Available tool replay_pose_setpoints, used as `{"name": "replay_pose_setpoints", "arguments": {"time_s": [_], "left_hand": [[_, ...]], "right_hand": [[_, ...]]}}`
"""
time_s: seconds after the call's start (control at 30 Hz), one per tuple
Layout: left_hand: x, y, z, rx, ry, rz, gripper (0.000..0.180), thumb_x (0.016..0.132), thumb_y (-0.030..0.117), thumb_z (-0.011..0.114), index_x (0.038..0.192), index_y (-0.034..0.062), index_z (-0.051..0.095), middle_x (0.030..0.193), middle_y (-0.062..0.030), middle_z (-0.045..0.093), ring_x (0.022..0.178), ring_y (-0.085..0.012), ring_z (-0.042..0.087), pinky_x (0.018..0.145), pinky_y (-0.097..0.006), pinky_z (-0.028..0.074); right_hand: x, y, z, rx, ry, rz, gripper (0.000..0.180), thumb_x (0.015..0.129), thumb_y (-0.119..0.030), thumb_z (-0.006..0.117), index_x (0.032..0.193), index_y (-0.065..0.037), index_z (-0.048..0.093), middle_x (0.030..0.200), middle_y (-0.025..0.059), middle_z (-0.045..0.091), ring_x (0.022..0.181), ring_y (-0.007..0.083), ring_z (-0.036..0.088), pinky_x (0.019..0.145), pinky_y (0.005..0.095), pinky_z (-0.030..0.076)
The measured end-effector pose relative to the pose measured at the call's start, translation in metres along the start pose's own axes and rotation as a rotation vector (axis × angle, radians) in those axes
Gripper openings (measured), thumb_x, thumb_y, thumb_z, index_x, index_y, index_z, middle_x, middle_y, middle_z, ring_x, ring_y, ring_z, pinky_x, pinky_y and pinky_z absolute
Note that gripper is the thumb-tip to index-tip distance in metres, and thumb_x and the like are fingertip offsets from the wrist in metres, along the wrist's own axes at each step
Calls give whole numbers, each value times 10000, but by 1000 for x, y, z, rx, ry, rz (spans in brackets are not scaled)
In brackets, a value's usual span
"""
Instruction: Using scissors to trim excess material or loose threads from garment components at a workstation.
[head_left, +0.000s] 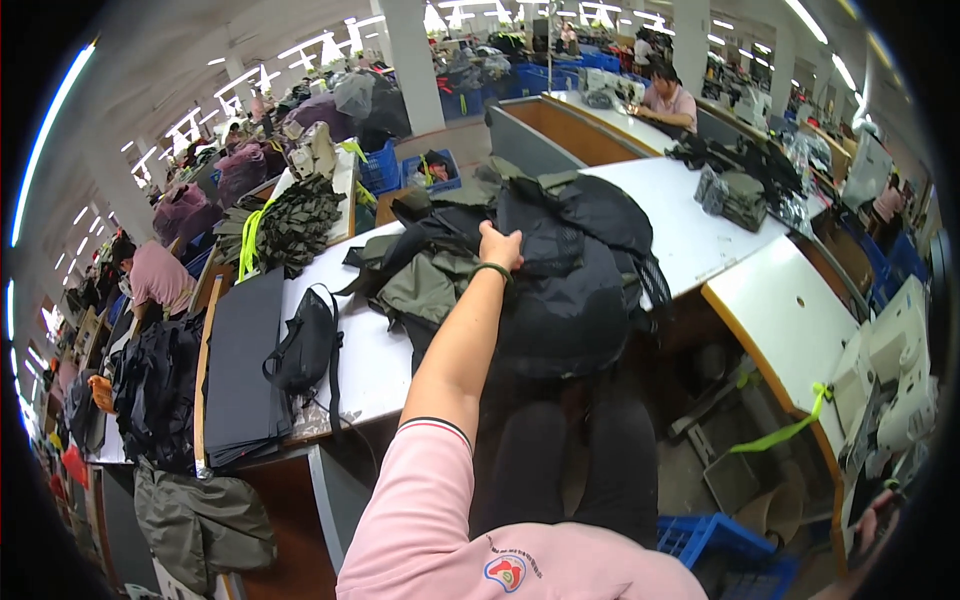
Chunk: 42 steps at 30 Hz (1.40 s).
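Note:
A large black and olive-green backpack (565, 320) lies on the white table, its near part hanging over the front edge toward my legs. My left arm reaches across it, and my left hand (500, 247) is closed on black fabric on its upper side. What exactly lies between the fingers is too small to make out. Loose olive fabric (425, 283) spreads out to the left of the hand. My right hand does not show.
Left on the table are a small black bag (308, 343), dark flat sheets (243, 365) and a heap of olive pieces (290, 225). Folded olive and black pieces (742, 198) lie at the far right. A sewing machine (885, 375) and a blue crate (715, 540) stand right.

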<state>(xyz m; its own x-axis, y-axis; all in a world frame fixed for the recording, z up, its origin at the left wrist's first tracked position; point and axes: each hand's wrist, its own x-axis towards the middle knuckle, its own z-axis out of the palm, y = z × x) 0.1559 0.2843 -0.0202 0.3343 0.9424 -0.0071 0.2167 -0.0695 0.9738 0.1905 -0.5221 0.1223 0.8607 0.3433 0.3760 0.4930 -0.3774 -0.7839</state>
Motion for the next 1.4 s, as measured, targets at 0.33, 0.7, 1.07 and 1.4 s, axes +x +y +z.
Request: {"name": "replay_pose_setpoints", "arguments": {"time_s": [0.33,0.7,1.07,1.4], "left_hand": [[7,21,-41,-327,-289,-20,475,799,-20,573,1272,5,603,707,16,533,455,-76,375,426,-258,302],[-70,15,-116,610,196,1062,505,757,72,694,1249,76,580,1265,-198,532,1220,-377,502,1009,-450,466],[-24,-136,-42,694,-184,783,904,767,608,686,1495,151,405,1565,-249,289,1459,-440,237,1185,-594,158],[-24,-137,-47,578,-241,667,891,783,599,682,1508,166,398,1596,-217,243,1494,-403,165,1216,-561,83]], "right_hand": [[125,-8,238,202,-491,183,307,724,-42,810,881,-58,546,766,-13,526,690,91,539,604,233,429],[243,-54,535,311,-499,-309,292,781,-43,804,928,-1,555,859,71,629,776,167,613,726,334,519],[401,-38,735,66,-267,-656,433,869,-52,667,1268,-20,504,1136,169,659,1062,348,640,896,414,487],[430,-14,793,-230,-358,-722,469,861,69,482,1326,6,486,1211,229,606,1153,392,579,955,402,445]]}}
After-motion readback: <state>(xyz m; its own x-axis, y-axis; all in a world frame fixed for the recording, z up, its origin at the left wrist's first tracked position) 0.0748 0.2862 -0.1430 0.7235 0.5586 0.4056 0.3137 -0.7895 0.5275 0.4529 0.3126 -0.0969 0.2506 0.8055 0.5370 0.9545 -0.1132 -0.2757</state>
